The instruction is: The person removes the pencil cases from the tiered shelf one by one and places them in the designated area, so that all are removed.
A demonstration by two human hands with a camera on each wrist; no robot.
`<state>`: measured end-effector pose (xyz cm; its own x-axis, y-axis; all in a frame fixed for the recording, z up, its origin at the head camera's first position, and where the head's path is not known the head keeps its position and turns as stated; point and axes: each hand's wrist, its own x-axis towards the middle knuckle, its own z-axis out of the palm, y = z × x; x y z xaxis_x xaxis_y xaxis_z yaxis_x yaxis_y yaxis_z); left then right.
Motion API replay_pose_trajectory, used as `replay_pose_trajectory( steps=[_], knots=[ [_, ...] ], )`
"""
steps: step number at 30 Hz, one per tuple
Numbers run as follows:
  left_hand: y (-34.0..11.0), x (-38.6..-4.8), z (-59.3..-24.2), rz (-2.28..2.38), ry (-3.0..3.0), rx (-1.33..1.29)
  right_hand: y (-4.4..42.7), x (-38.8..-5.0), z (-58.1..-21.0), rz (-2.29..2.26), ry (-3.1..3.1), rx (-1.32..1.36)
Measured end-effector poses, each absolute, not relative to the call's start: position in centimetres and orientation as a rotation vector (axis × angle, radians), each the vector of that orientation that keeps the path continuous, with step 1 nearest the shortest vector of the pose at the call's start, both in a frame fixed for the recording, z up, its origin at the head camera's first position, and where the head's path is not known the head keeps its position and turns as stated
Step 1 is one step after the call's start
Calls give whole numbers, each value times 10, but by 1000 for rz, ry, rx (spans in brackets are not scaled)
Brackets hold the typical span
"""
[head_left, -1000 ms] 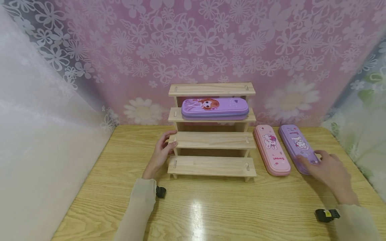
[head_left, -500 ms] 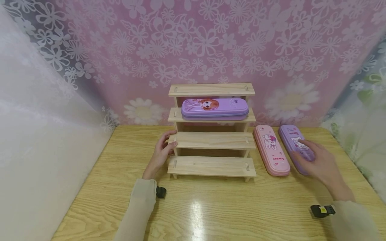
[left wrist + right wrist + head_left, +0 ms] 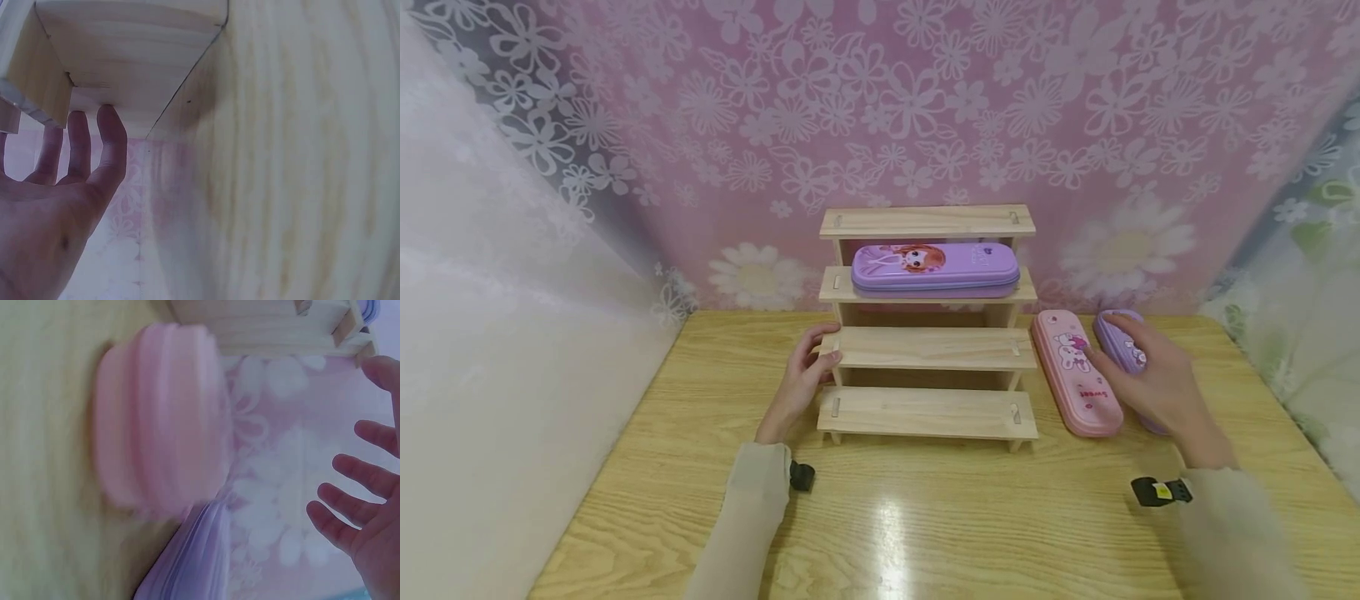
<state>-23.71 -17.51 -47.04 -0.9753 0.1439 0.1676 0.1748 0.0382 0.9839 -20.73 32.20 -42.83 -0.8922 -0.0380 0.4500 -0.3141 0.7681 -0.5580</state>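
A wooden four-step shelf (image 3: 925,348) stands on the table. My left hand (image 3: 801,379) holds its left side at the second step from the front; in the left wrist view, curved fingers (image 3: 112,137) meet the side panel. On the right lie a pink pencil case (image 3: 1086,400) with a rabbit picture and a light purple pencil case (image 3: 1112,335). Above these two, my right hand (image 3: 1157,387) hangs with fingers spread, partly covering the purple one. The right wrist view has the pink case's near end (image 3: 169,419), apart from the fingers (image 3: 365,472).
Another purple pencil case (image 3: 936,271), bearing a girl's picture, lies across the shelf's second step from the top. A pink floral cloth (image 3: 925,108) hangs behind the wood-grain table (image 3: 970,517). White cloth (image 3: 512,333) borders the left side.
My right hand has moved left and away from me, from the purple case's near end to above the gap between the two cases. The left hand and both cases stayed in place.
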Motion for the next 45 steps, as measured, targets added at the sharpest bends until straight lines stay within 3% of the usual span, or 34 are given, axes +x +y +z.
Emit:
replay_pose_trajectory(
  steps=[28, 45],
  knots=[
    [-173, -235, -469, -2126, -2249, -333, 241, -249, -371, 937, -2231, 616],
    [-173, -237, -472, -2101, -2251, -329, 203, -273, -363, 974, -2185, 755]
  ],
)
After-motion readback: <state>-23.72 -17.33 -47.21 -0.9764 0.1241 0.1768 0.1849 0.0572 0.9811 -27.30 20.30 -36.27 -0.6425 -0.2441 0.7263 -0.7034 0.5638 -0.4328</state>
